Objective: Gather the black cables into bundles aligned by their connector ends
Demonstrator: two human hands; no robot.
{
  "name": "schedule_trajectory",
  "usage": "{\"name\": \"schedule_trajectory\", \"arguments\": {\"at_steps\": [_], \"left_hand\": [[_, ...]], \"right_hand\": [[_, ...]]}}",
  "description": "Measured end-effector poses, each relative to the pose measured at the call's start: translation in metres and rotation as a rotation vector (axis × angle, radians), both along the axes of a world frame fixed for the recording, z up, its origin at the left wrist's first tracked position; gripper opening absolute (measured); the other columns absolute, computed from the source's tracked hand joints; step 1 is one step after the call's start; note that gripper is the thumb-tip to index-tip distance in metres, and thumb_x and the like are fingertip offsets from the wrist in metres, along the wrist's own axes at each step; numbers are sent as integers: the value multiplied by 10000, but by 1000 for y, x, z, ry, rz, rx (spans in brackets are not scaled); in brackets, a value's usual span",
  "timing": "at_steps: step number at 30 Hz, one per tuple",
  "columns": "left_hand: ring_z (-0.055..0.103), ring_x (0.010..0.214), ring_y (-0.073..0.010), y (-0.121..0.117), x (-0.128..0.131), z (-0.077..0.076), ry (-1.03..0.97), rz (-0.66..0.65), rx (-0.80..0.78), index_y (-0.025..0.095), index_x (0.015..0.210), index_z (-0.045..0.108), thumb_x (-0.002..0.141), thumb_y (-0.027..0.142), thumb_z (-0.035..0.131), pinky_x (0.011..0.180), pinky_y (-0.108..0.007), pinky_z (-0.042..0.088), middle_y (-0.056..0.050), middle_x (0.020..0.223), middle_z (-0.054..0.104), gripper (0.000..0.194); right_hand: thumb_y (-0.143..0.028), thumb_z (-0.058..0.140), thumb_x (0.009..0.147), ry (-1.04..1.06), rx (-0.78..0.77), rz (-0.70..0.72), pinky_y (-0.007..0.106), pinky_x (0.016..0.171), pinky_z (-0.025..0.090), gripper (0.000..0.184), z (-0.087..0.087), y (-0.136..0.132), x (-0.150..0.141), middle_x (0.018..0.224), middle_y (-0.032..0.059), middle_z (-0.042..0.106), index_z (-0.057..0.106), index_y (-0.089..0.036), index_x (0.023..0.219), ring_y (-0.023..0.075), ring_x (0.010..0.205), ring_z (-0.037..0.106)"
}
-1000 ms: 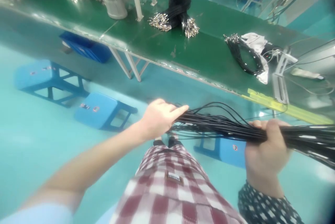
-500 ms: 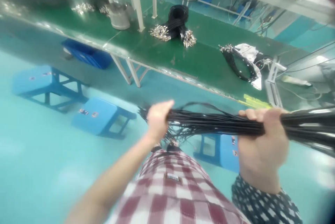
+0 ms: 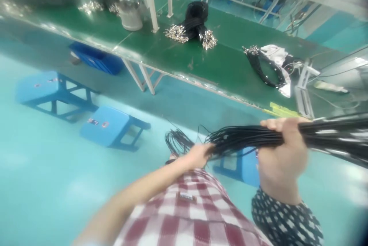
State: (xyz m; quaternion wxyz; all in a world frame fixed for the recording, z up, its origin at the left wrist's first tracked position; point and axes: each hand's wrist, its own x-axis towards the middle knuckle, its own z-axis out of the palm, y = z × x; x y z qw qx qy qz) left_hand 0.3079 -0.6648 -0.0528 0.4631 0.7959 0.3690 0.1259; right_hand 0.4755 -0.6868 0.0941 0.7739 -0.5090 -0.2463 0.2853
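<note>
A thick bundle of black cables [image 3: 244, 138] stretches between my two hands, in front of my checked apron. My left hand [image 3: 198, 156] is closed around the bundle near its left end, where loose loops of cable hang out beyond the fist. Farther right, my right hand [image 3: 284, 150] grips the same bundle with the thumb over the top. Past that hand the cables run off the right edge of the view, so their far end is hidden. Both hands are a little blurred.
A green workbench [image 3: 224, 69] crosses the view, bearing a coiled cable bundle [image 3: 195, 22] with metal ends, a smaller cable loop [image 3: 264, 69] and a grey pot [image 3: 130, 18]. Blue stools [image 3: 105, 125] stand on the floor, and a blue crate [image 3: 96, 59] sits under the bench.
My left hand has moved right and down, closer to my right hand, and the cables between them now bend downward. My right hand has shifted slightly left, still gripping.
</note>
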Motion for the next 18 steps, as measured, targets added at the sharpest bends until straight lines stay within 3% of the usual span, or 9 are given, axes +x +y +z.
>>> {"name": "schedule_trajectory", "arguments": {"at_steps": [1, 3, 6, 8, 10, 12, 15, 18], "left_hand": [[674, 768, -221, -6, 7, -10, -16, -208, -129, 187, 1034, 676, 753, 130, 559, 694, -330, 541, -73, 882, 735, 310], [658, 684, -194, -4, 0, -20, -24, -295, -208, 193, 876, 697, 754, 142, 562, 640, -297, 534, -33, 775, 721, 189], [654, 903, -203, 18, -37, -9, -30, -100, -178, 180, 999, 670, 796, 105, 471, 848, -356, 515, -56, 976, 721, 295], [596, 1076, -218, 26, -47, 9, -100, 81, -24, 181, 1124, 620, 781, 99, 492, 991, -412, 440, -85, 1150, 671, 375], [562, 1120, -228, 20, -35, 24, -237, 162, 111, 164, 1148, 592, 788, 162, 567, 1022, -423, 414, -114, 1175, 640, 361], [562, 1090, -236, 6, -8, 34, -363, 172, 150, 153, 1127, 583, 776, 279, 664, 977, -407, 450, -133, 1136, 631, 381], [581, 1004, -225, -9, 29, 39, -478, 204, 136, 175, 1072, 592, 785, 358, 689, 908, -388, 482, -116, 1048, 643, 354], [592, 891, -201, -9, 43, 43, -558, 223, 145, 184, 933, 604, 825, 323, 642, 849, -367, 487, -77, 903, 645, 180]], "right_hand": [[-267, 785, 711, -4, -34, 4, 284, 728, 503, 293, -3, -1, 1, 639, -76, 408, 501, -196, 721, 84, 608, 468], [-279, 781, 716, 42, -122, -1, 281, 737, 505, 303, -11, -5, 2, 659, -77, 419, 490, -198, 745, 79, 615, 482], [-287, 776, 727, 122, -180, -52, 267, 787, 505, 314, -22, -11, 3, 707, -74, 432, 479, -200, 783, 68, 654, 502], [-293, 765, 740, 145, -181, -65, 257, 802, 506, 308, -24, -13, 2, 717, -71, 429, 475, -199, 784, 66, 669, 511], [-290, 764, 740, 157, -173, -68, 247, 790, 509, 306, -24, -12, -1, 718, -69, 429, 475, -200, 784, 68, 680, 520], [-282, 774, 724, 161, -159, -74, 235, 758, 510, 315, -23, -9, -5, 724, -66, 439, 475, -200, 781, 70, 685, 527], [-286, 787, 699, 146, -157, -70, 233, 717, 510, 335, -24, -7, -9, 737, -64, 447, 473, -200, 779, 71, 676, 526], [-294, 795, 679, 134, -187, -65, 234, 711, 509, 354, -28, -7, -11, 733, -66, 431, 469, -201, 780, 71, 673, 521]]}}
